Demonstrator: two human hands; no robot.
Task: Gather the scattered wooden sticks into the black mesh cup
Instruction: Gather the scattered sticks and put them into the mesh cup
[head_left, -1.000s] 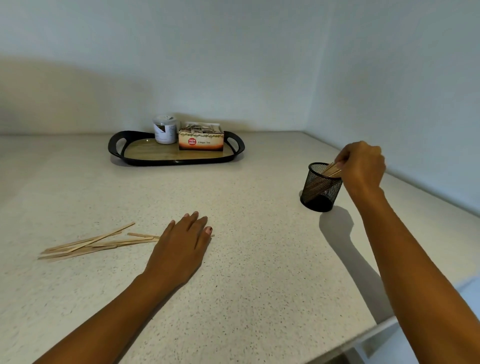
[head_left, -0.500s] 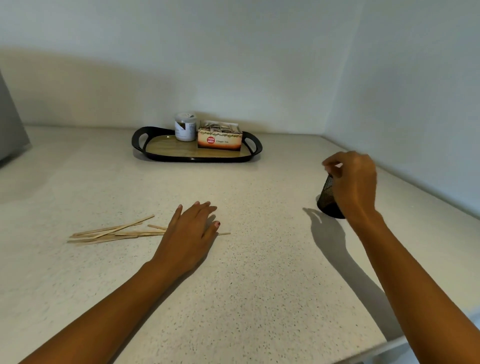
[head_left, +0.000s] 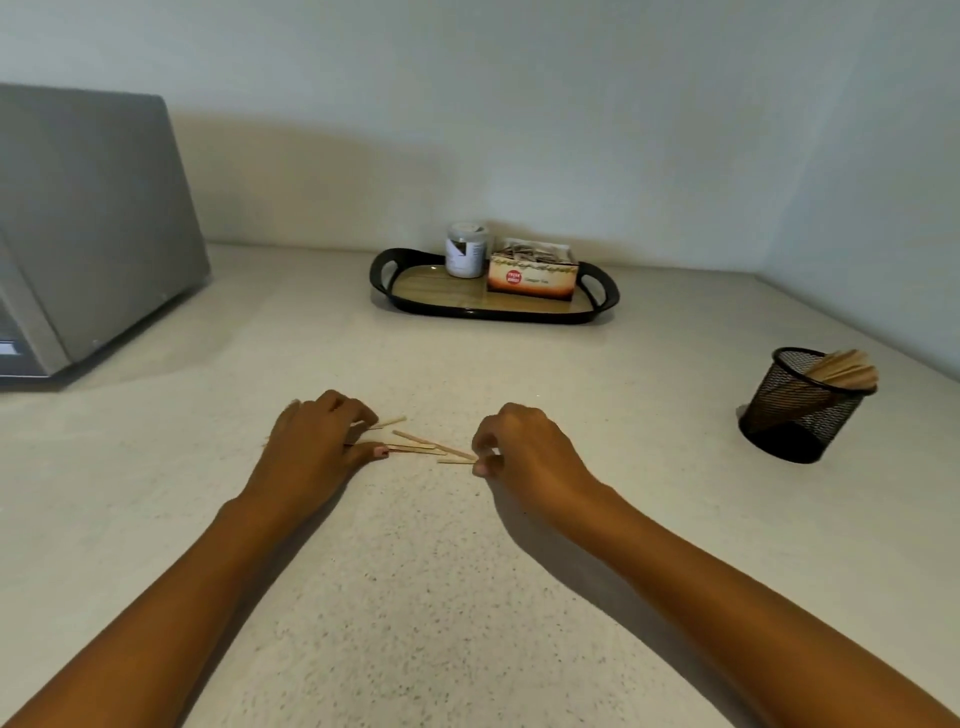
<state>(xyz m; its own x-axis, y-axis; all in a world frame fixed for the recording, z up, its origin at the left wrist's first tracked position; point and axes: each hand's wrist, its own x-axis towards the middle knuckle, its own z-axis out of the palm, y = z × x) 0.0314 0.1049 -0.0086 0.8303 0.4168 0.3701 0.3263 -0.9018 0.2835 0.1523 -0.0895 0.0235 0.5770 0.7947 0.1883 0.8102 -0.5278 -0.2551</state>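
Several thin wooden sticks (head_left: 422, 445) lie on the speckled counter between my two hands. My left hand (head_left: 311, 447) rests over their left ends with curled fingers touching them. My right hand (head_left: 524, 449) pinches the right ends of the sticks between thumb and fingers. The black mesh cup (head_left: 800, 410) stands at the right, well away from both hands, with several sticks (head_left: 844, 370) leaning inside it against its right rim.
A black oval tray (head_left: 493, 306) at the back holds a small white jar (head_left: 465, 250) and a box of tea bags (head_left: 532, 270). A grey appliance (head_left: 88, 228) fills the left side. Walls meet in the corner at the right.
My right hand left the mesh cup and came left to the sticks on the counter. My left hand curled onto the stick pile. The view shifted left, showing the grey appliance.
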